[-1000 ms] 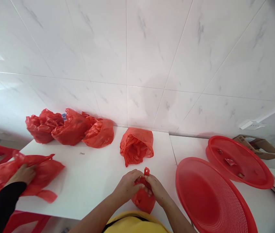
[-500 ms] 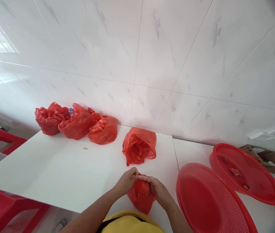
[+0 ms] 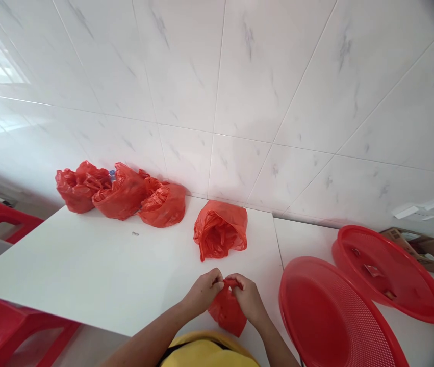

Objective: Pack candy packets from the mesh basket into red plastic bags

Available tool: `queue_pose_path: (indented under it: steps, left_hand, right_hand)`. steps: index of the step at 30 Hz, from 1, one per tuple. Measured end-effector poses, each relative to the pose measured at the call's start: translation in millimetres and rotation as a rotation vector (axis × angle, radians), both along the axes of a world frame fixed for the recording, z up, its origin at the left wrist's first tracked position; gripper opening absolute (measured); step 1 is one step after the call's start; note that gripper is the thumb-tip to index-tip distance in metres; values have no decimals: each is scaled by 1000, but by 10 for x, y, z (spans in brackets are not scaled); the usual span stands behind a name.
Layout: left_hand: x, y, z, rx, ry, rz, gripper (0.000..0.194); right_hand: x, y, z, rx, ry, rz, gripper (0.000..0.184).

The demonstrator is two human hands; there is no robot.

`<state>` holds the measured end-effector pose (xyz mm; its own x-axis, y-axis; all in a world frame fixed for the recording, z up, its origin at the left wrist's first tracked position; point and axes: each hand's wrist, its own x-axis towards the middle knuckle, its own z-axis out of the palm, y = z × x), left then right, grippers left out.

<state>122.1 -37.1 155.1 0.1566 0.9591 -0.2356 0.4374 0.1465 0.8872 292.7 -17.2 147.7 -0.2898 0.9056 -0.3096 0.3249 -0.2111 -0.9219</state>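
Observation:
Close to my body, a red plastic bag (image 3: 229, 313) is gripped at its top by both hands. My left hand (image 3: 206, 289) pinches the upper left of the bag between thumb and fingers. Opposite it, my right hand (image 3: 248, 296) has its fingers closed on the upper right, with a small gap of light under the rim. What the bag contains, if anything, is hidden. Just beyond my hands stands another red plastic bag (image 3: 220, 229), its mouth open toward me.
Several red bags (image 3: 121, 196) line the wall side of the white table (image 3: 98, 265); a bottle top (image 3: 112, 175) shows among them. Red baskets (image 3: 316, 311) and a red basin (image 3: 396, 275) with small packets stand right, near a cardboard box (image 3: 427, 250). Red stools (image 3: 6, 326) stand left.
My right hand has shifted from cupping the bag's side, fingers stretched across its top, to pinching the upper rim. The bag now hangs flatter and more drawn out below my hands.

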Motion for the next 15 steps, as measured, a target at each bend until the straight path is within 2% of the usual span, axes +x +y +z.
queue_pose_path:
  steps: [2, 4, 7, 11, 13, 15]
  left_hand:
    - [-4, -3, 2, 12, 12, 4, 7]
    - [-24, -11, 20, 32, 17, 8, 6]
    - [-96, -51, 88, 100, 29, -65, 7]
    - [-274, -172, 203, 150, 127, -234, 12]
    - [-366, -253, 236, 116, 195, -295, 11]
    - [-435, -333, 240, 18, 256, -346, 9]
  right_hand:
    - [21, 2, 4, -96, 179, -10, 32]
    - [53, 15, -27, -142, 241, -58, 36]
    - [123, 56, -173, -70, 102, -177, 32]
    - [280, 96, -483, 29, -115, -337, 27]
    - [362, 85, -617, 62, -204, -396, 27]
    - [420, 57, -707, 74, -254, -408, 27]
